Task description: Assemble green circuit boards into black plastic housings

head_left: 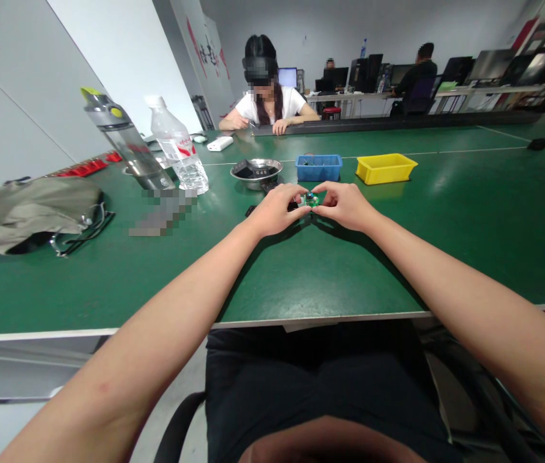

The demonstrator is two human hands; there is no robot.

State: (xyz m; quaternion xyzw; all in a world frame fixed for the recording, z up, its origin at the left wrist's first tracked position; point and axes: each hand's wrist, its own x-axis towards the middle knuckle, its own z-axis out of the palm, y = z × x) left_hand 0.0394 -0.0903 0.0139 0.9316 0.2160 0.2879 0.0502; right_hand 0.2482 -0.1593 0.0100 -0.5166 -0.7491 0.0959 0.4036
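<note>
Small green part (310, 199) between fingertips

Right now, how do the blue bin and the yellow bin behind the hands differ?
The blue bin is smaller and holds small parts; the yellow bin is wider and looks empty. The blue bin sits nearer the metal bowl; the yellow bin lies farther right. Both are open rectangular trays on the green table.

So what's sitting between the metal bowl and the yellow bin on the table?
In the head view, a blue bin stands between the metal bowl and the yellow bin. All three sit in a row on the green table, just beyond the hands.
</note>
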